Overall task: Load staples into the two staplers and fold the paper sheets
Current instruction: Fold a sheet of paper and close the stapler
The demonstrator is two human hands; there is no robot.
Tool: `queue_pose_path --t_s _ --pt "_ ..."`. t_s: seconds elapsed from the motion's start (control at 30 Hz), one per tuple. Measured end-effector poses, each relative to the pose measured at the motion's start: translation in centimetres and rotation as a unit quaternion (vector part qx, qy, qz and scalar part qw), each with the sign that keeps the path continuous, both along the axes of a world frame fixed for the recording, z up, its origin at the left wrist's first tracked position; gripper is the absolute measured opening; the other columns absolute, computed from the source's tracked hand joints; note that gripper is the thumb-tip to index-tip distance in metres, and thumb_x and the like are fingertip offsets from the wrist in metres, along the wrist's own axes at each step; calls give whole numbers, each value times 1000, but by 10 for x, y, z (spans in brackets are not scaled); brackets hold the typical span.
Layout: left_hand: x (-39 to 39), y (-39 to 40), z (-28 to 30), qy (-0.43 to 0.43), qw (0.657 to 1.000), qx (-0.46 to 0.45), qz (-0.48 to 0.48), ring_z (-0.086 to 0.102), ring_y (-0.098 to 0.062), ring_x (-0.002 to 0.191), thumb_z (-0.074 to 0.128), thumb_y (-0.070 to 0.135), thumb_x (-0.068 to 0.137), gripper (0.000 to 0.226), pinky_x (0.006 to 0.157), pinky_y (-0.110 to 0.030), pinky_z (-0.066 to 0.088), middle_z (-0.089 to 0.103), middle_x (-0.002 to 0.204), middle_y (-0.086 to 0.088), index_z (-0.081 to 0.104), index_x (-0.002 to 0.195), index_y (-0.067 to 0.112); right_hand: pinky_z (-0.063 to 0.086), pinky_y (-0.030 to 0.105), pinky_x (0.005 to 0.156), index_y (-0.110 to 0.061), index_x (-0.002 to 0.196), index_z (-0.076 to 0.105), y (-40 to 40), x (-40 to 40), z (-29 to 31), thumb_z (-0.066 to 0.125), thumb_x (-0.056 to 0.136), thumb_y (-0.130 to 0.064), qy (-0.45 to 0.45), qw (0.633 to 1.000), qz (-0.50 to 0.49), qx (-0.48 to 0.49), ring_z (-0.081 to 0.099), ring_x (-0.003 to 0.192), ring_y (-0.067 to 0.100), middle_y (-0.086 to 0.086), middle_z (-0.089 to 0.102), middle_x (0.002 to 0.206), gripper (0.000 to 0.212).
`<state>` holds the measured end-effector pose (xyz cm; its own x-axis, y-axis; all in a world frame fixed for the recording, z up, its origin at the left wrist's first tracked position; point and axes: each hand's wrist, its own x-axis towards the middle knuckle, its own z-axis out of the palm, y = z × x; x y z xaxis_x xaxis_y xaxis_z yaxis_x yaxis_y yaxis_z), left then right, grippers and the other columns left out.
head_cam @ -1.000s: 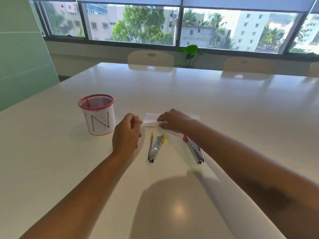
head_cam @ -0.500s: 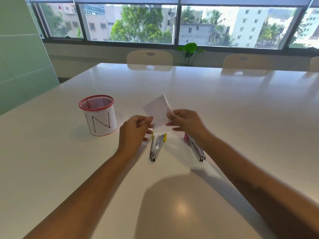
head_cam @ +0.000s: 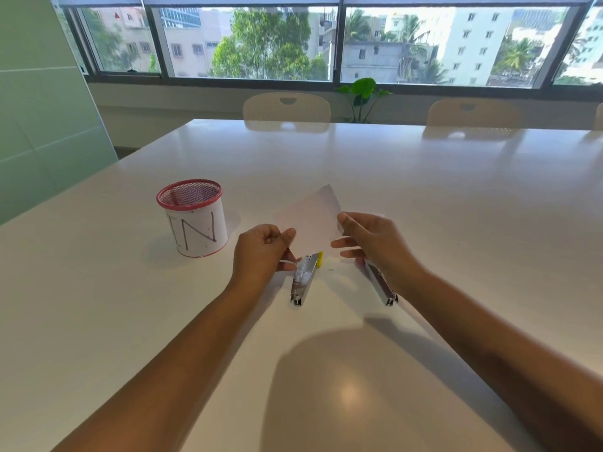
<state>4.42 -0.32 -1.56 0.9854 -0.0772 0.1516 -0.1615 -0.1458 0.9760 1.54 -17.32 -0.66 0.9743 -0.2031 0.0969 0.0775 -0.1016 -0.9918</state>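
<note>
Left hand and right hand pinch opposite edges of the thin white paper sheet, apparently already folded. Light, limp, crease-prone: grip edges only.

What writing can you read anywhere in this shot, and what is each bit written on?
"IN": hand-drawn dark capitals on the white wrap of the red mesh cup.
Paper held up between the left hand and right hand: no writing shows on the side facing the camera.
Two staplers: no legible brand or marking.
</note>
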Motion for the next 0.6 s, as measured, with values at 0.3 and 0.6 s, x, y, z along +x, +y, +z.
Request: queue_pose_path --t_s 0.3,0.6 --pt "-3 -4 -2 38 998 -54 -7 58 -6 38 63 19 83 24 47 -16 53 58 44 -1 56 65 5 49 13 64 -20 105 57 17 -19 -3 60 87 -27 -168 935 -104 -293 61 79 7 -8 66 102 19" --pt "-6 -8 -1 42 998 -47 8 58 -5 39 65 20 81 21 47 -15 53 61 49 -3 59 68 4 41 -2 63 -8 125 56 25 -18 -2 54 89 -8 -221 952 -108 -183 59 84 1 3 66 111 35"
